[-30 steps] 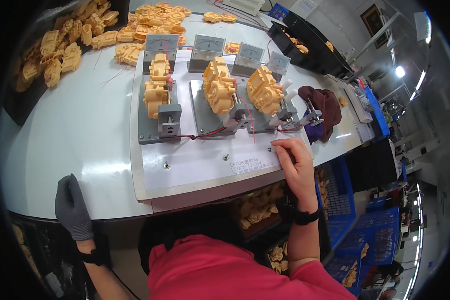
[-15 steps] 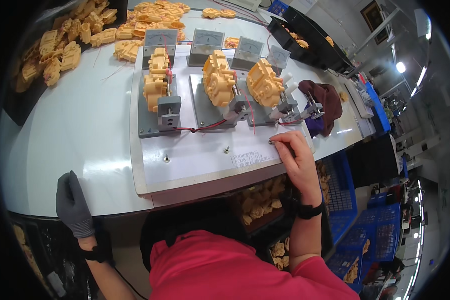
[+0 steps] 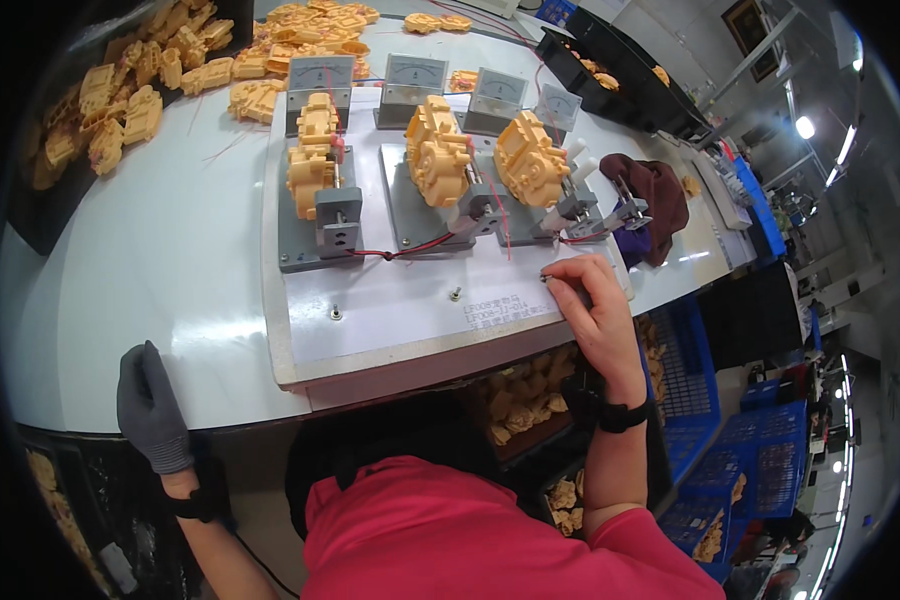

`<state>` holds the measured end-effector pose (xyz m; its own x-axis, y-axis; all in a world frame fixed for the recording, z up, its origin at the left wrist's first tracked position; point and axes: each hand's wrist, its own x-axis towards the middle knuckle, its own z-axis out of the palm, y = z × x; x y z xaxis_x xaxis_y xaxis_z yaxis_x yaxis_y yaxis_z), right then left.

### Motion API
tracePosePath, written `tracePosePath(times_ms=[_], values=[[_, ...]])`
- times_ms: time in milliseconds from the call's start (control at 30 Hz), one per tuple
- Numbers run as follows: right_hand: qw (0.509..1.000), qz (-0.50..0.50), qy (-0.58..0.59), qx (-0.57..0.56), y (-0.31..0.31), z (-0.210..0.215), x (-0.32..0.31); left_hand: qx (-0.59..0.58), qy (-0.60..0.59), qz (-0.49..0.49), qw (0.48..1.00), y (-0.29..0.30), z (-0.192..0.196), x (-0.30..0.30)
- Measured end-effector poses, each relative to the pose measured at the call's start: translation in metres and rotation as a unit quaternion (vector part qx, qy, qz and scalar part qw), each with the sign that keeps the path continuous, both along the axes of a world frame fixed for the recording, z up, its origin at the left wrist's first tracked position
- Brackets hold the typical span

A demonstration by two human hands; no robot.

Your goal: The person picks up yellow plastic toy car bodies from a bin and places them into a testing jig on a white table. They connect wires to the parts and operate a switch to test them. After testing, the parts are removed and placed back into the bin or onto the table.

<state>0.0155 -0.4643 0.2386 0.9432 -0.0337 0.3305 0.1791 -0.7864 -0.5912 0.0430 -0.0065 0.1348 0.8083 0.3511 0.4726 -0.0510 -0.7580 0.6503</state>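
Thumb and fingertips of my right hand [image 3: 600, 322] are pinched around the small metal toggle switch [image 3: 545, 278] at the right front of the white test board [image 3: 390, 325]. Two more toggle switches, the left one [image 3: 336, 313] and the middle one [image 3: 455, 293], stand untouched on it. Behind them, three yellow plastic gearbox housings, the left [image 3: 312, 160], the middle [image 3: 437, 155] and the right [image 3: 530, 160], sit on grey metal fixtures. My left hand [image 3: 150, 405], in a grey glove, rests at the table's front edge, fingers together and loosely extended, with nothing visible in it.
Analog meters [image 3: 415, 80] stand behind the fixtures. More yellow housings are heaped at the back [image 3: 305, 35] and in a dark tray [image 3: 45, 190] at left. A maroon cloth [image 3: 650, 205] lies right of the fixtures. Blue crates [image 3: 740, 465] stand low at right.
The whole view has shifted slightly. My right hand keeps its pinch on the switch, and my left hand stays at the table edge. The housings remain on their fixtures.
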Motion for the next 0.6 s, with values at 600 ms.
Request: tracePosePath(times_ms=[600], values=[[1.000,0.017,0.015,-0.008,-0.027,-0.021,-0.003,0.076,-0.040,0.034,0.996,-0.011,0.020,-0.008]])
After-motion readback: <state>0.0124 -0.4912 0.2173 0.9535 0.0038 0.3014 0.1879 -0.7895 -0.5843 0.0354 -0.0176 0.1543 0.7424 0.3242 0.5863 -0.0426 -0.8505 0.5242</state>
